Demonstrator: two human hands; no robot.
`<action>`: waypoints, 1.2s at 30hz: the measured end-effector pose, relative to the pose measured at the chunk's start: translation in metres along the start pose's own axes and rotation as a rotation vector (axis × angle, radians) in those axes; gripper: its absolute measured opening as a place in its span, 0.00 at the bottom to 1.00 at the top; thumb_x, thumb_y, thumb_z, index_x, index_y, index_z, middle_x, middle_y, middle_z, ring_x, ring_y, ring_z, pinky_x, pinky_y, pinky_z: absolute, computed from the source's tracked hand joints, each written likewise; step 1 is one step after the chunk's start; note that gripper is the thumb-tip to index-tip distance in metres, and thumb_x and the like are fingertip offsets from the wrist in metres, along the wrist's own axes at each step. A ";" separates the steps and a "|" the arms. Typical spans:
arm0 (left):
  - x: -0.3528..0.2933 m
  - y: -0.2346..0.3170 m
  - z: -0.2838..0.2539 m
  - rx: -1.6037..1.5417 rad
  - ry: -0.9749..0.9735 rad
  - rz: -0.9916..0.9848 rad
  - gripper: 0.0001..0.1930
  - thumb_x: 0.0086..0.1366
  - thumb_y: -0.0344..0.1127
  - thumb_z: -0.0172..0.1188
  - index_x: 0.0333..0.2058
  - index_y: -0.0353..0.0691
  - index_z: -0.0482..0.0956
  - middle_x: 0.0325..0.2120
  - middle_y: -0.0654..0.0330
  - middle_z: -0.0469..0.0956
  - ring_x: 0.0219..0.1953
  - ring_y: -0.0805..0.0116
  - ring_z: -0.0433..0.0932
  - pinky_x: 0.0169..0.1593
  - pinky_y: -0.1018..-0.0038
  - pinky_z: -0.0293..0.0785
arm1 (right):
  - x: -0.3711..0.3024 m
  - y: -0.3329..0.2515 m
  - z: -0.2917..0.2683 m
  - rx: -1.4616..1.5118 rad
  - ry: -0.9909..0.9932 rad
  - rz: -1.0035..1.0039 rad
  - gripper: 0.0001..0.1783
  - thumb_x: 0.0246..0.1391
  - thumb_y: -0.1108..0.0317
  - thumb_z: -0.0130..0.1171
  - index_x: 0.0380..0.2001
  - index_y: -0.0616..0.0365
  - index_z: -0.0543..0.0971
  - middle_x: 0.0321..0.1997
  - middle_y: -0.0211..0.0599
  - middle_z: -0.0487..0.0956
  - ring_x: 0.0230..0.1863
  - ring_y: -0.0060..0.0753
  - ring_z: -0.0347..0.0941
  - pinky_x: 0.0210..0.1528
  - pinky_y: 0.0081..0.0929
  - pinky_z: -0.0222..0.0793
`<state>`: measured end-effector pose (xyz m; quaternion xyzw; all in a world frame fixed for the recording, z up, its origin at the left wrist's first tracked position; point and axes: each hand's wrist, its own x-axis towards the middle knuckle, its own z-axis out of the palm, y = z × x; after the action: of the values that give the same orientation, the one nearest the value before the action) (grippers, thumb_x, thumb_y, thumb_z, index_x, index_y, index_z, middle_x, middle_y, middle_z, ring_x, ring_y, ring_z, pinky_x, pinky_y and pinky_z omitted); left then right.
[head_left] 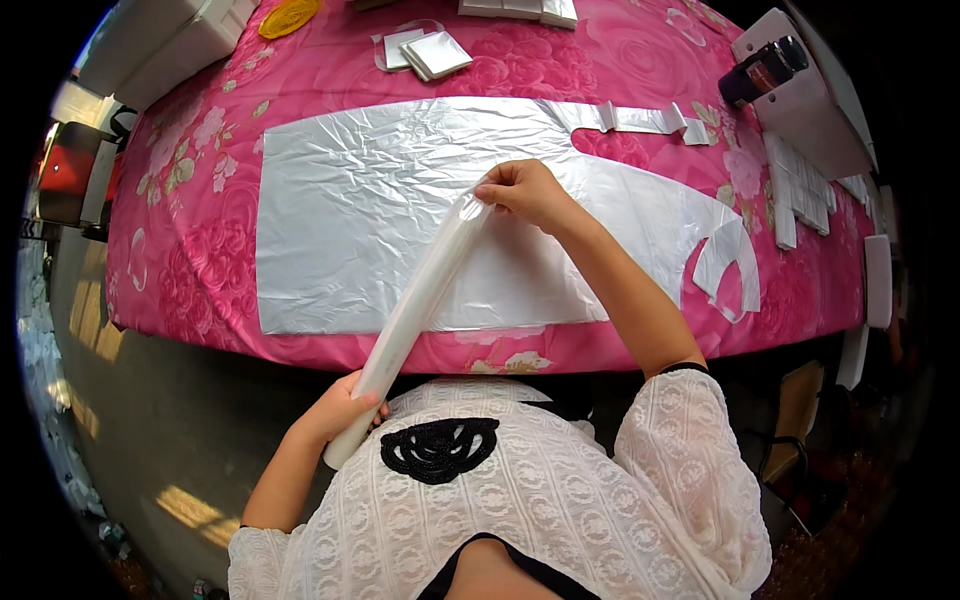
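One sheet (330, 230) lies spread, seemingly not yet folded, across mid-frame on the table (185, 285). Lower left, the left hand's (335, 411) fingers wrap a white roll (413, 310), slanting up to centre. Top centre, folded packets (441, 55) look finished. Centre, the right hand's (530, 196) fingers pinch the roll's upper end.

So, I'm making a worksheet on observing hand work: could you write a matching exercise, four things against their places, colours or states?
1. left hand
2. right hand
3. silvery sheet
4. tablecloth

A. spread out and wrinkled
B. around the lower part of the white roll
C. pink with flowers
D. at the roll's upper end

Pairs: 1-B, 2-D, 3-A, 4-C
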<state>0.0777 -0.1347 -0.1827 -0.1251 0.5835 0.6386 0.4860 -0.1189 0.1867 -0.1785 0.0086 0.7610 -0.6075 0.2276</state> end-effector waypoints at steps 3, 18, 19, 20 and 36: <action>-0.008 -0.006 -0.009 0.024 0.003 -0.066 0.20 0.53 0.33 0.52 0.46 0.35 0.66 0.26 0.60 0.74 0.26 0.74 0.72 0.33 0.76 0.72 | 0.015 0.013 -0.049 -0.024 0.298 -0.103 0.10 0.47 0.67 0.60 0.28 0.65 0.79 0.23 0.30 0.77 0.23 0.17 0.70 0.27 0.16 0.67; -0.007 0.103 -0.025 0.921 -0.015 0.229 0.24 0.42 0.31 0.68 0.42 0.38 0.74 0.36 0.58 0.77 0.40 0.64 0.75 0.44 0.70 0.69 | 0.010 0.022 -0.116 -0.081 0.430 -0.238 0.09 0.49 0.70 0.59 0.31 0.65 0.78 0.23 0.27 0.75 0.22 0.14 0.67 0.26 0.14 0.64; 0.006 0.114 -0.019 1.039 0.051 0.296 0.25 0.41 0.31 0.68 0.42 0.39 0.74 0.36 0.56 0.76 0.39 0.60 0.75 0.43 0.68 0.69 | 0.015 0.019 -0.105 -0.076 0.392 -0.238 0.09 0.49 0.70 0.58 0.31 0.65 0.78 0.23 0.27 0.75 0.23 0.14 0.67 0.26 0.14 0.64; 0.018 0.125 -0.013 1.165 0.116 0.434 0.23 0.41 0.31 0.67 0.41 0.41 0.75 0.35 0.57 0.76 0.38 0.57 0.74 0.43 0.66 0.70 | 0.019 0.015 -0.096 -0.081 0.363 -0.237 0.09 0.49 0.69 0.58 0.31 0.65 0.78 0.23 0.27 0.76 0.23 0.15 0.67 0.27 0.14 0.65; 0.099 0.076 0.041 1.669 -0.077 0.959 0.43 0.55 0.62 0.46 0.57 0.28 0.54 0.61 0.43 0.49 0.64 0.50 0.46 0.64 0.59 0.38 | 0.042 0.009 -0.069 -0.434 0.664 -0.320 0.17 0.46 0.70 0.57 0.40 0.66 0.74 0.39 0.43 0.75 0.32 0.29 0.74 0.38 0.26 0.69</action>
<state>-0.0128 -0.0411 -0.1953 0.5337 0.8225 0.1520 0.1245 -0.1765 0.2420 -0.1912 0.0373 0.8950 -0.4250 -0.1303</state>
